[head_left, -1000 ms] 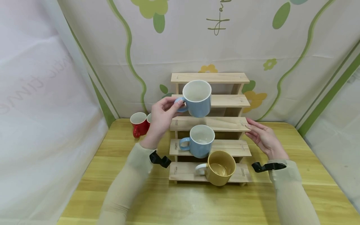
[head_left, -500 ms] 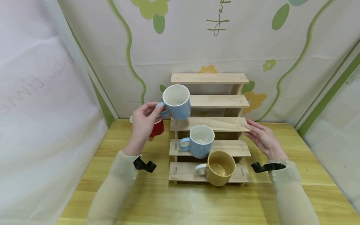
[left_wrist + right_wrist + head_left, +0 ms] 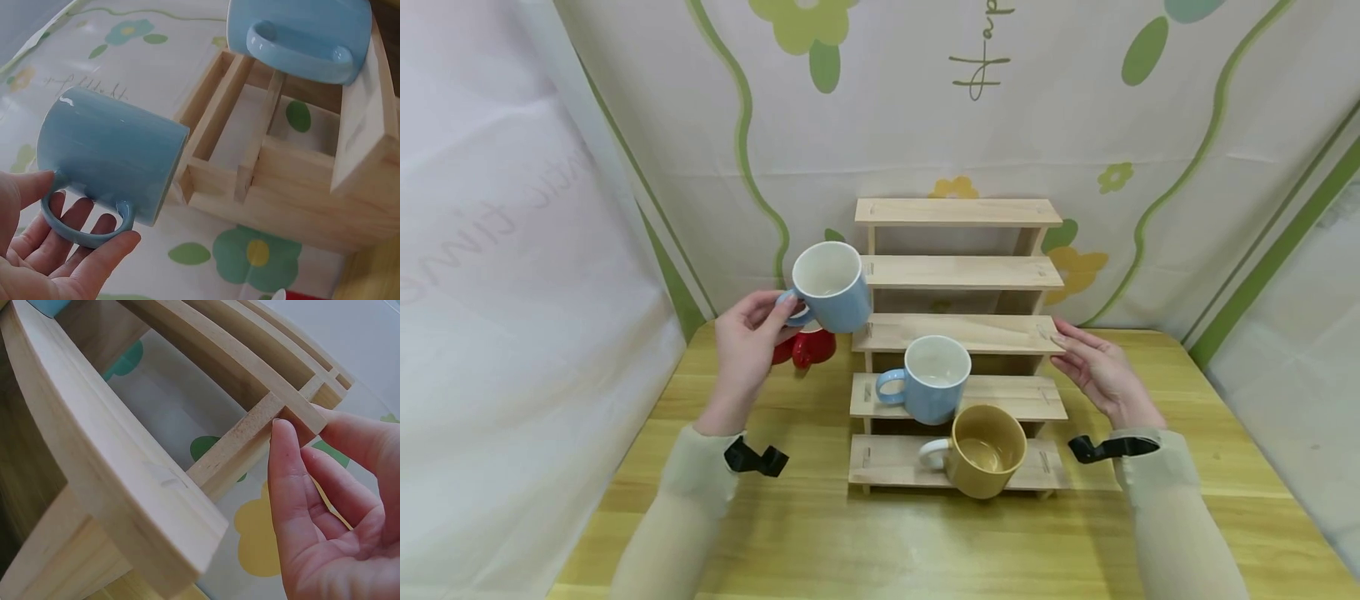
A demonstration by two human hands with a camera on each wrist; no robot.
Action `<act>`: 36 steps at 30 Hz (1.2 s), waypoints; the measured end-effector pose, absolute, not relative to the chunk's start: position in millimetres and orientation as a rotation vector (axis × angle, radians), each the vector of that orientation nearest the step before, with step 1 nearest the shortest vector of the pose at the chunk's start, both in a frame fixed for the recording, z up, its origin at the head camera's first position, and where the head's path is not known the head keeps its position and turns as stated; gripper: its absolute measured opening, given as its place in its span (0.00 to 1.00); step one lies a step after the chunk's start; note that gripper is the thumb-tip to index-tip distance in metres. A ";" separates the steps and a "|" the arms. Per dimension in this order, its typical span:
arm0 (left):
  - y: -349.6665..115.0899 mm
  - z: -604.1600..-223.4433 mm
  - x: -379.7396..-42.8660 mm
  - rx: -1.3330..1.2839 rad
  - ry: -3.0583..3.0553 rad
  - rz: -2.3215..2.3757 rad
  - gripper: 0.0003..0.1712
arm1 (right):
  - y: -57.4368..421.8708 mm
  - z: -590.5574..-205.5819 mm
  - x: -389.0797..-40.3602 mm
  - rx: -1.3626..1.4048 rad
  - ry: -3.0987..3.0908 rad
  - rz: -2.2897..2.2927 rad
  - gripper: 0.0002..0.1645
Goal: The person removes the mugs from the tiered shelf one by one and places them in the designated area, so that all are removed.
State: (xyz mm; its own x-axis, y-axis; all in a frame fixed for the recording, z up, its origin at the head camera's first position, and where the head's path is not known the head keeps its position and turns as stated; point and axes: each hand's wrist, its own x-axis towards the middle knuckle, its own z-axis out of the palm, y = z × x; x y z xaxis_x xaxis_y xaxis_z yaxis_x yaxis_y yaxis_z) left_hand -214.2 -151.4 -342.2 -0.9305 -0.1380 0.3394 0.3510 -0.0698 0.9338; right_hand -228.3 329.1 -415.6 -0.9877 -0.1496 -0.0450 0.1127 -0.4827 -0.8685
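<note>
A light-blue mug (image 3: 842, 304) with a white inside hangs in the air left of the stepped wooden shelf (image 3: 1000, 332). My left hand (image 3: 747, 340) pinches its handle; the left wrist view shows fingers behind the handle (image 3: 87, 236). At the shelf's right side, my right hand (image 3: 1101, 371) pinches the end of the middle board, seen close up as a board end (image 3: 305, 420) in the right wrist view. Another light-blue mug (image 3: 936, 402) stands on the second step from the bottom. On the lowest step is a mustard-yellow mug (image 3: 983, 473) with a white handle.
Red mugs (image 3: 814, 348) stand on the wooden table (image 3: 925, 542) behind my left hand, partly hidden by it and the held mug. A white cloth (image 3: 880, 125) with green and yellow flowers hangs behind the shelf. The two upper boards bear nothing.
My left hand has carried the blue mug leftward and slightly down, away from the front of the upper steps. It now covers part of the red mugs. The right hand keeps its place.
</note>
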 end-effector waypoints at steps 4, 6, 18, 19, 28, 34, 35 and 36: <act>-160.8 -348.3 -212.5 -0.190 -1.850 -2.088 0.15 | 329.7 -416.6 -228.1 -0.056 1.505 -2.586 0.17; -165.5 -352.4 -211.8 -0.161 -1.842 -2.094 0.15 | 329.9 -416.9 -227.9 -0.057 1.506 -2.587 0.18; -195.5 -374.9 -208.7 0.098 -1.799 -2.078 0.19 | 328.8 -417.6 -227.5 -0.061 1.511 -2.581 0.18; -197.6 -375.9 -208.6 0.117 -1.780 -2.079 0.19 | 328.7 -417.6 -227.7 -0.063 1.509 -2.582 0.18; -215.5 -386.0 -210.5 0.269 -1.618 -2.083 0.18 | 329.3 -418.1 -228.8 -0.072 1.512 -2.579 0.18; -225.8 -392.5 -212.9 0.347 -1.484 -2.089 0.16 | 329.8 -418.8 -229.7 -0.079 1.505 -2.579 0.18; -227.3 -393.2 -213.7 0.357 -1.471 -2.084 0.16 | 329.9 -418.8 -229.6 -0.078 1.501 -2.580 0.18; -228.9 -393.8 -214.5 0.368 -1.452 -2.083 0.16 | 329.9 -418.9 -229.5 -0.079 1.500 -2.582 0.18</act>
